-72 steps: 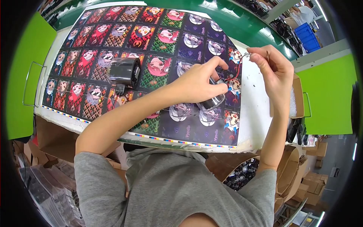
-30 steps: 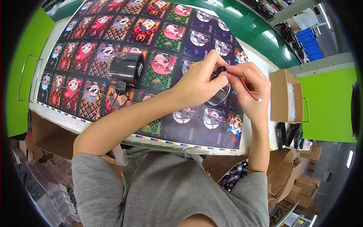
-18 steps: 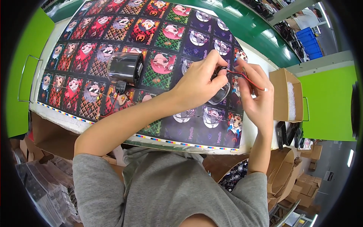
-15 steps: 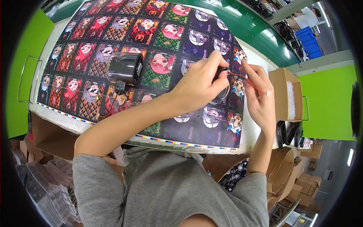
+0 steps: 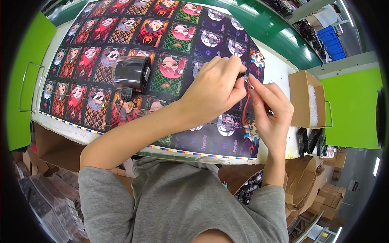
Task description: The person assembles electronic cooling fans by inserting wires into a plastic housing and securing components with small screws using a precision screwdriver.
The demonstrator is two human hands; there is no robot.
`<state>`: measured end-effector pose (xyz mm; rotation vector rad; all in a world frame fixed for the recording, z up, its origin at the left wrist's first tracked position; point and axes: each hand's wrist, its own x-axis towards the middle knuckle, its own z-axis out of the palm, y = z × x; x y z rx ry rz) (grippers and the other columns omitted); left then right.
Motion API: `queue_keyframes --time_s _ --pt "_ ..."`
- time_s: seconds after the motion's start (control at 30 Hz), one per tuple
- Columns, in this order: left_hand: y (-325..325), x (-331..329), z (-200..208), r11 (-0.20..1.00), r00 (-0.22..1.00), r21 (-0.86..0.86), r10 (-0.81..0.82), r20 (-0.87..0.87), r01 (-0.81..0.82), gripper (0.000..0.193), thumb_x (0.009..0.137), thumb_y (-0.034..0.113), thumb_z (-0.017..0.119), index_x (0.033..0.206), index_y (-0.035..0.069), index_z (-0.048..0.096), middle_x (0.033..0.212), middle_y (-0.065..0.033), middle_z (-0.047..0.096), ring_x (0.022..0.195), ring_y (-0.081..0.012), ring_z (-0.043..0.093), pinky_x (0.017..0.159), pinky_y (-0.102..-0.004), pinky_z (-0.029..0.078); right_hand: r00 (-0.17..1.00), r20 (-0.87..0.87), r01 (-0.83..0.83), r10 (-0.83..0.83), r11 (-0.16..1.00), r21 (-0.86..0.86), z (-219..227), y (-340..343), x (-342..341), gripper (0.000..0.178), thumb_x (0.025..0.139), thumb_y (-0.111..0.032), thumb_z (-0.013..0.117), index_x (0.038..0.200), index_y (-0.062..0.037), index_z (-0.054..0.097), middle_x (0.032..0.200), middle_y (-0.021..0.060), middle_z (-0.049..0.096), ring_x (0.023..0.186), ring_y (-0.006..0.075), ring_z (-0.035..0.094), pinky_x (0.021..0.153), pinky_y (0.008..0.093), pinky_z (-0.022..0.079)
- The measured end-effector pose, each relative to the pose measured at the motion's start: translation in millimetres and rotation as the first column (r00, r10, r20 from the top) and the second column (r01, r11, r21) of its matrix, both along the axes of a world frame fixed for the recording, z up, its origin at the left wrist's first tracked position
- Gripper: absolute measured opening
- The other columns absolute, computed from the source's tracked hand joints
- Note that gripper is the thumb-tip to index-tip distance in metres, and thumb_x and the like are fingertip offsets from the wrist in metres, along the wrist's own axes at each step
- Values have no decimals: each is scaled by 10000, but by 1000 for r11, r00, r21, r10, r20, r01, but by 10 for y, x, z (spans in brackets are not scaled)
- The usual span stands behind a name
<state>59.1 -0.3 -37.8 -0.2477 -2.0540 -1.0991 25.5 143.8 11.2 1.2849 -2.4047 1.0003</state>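
My left hand (image 5: 216, 87) is closed, pinching a small black part (image 5: 242, 75) that looks like a connector. Its thumb and fingers hide most of that part. My right hand (image 5: 273, 107) meets it, with thumb and forefinger closed on the red wire (image 5: 245, 101) beside the connector. The wire loops down between both hands toward the printed sheet. A small dark piece (image 5: 270, 113) shows at the curled fingers of the right hand; its kind is unclear. Left of my hands lies a clear cylinder with a black end (image 5: 131, 73), with a small black block (image 5: 127, 95) and red lead beside it.
A large sheet of printed character cards (image 5: 170, 69) covers the white table (image 5: 279, 77). An open cardboard box (image 5: 302, 99) with clear plastic pieces stands at the right edge, near black packages (image 5: 310, 141). Below the table, a carton holds many small dark parts (image 5: 251, 188).
My right fingers have come in from the right and close on the wire by the connector. The red wire, earlier stretched across to the right hand, now hangs in a downward loop.
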Motion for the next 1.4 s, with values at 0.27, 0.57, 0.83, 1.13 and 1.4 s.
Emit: queue_keyframes --time_s 0.27,0.57,0.83,1.13,1.4 --pt "-6 31 34 998 995 -59 30 95 -25 204 719 50 560 888 -13 465 824 -140 542 755 -299 515 653 -365 426 968 -167 195 -188 981 24 -69 -110 153 337 679 59 599 994 -57 623 645 55 459 501 155 484 446 276 413" --pt "-34 2 35 999 997 41 -30 78 26 201 697 78 571 852 3 468 794 -130 546 744 -295 510 654 -371 415 948 -251 182 -194 981 -71 -185 -147 135 336 663 75 616 978 -43 627 631 43 435 486 138 455 428 270 390" --pt "-71 5 13 993 993 106 -55 101 44 206 691 51 568 869 -16 488 819 -133 559 777 -283 541 672 -344 433 969 -177 157 -174 982 -107 -228 -176 127 335 668 83 613 979 -43 631 617 43 430 478 131 425 420 262 360" --pt "-62 6 21 990 993 127 -66 101 53 208 711 56 560 885 -15 473 826 -151 554 785 -303 546 678 -357 433 967 -165 175 -196 976 -133 -204 -164 134 327 676 90 610 978 -33 632 613 38 448 476 120 434 421 251 361" --pt "-43 16 23 988 988 145 -74 133 54 201 723 64 559 885 -16 471 831 -156 553 777 -297 549 658 -355 432 944 -237 204 -228 971 -122 -239 -166 136 322 653 74 623 952 -44 642 606 37 445 471 133 444 415 261 362"
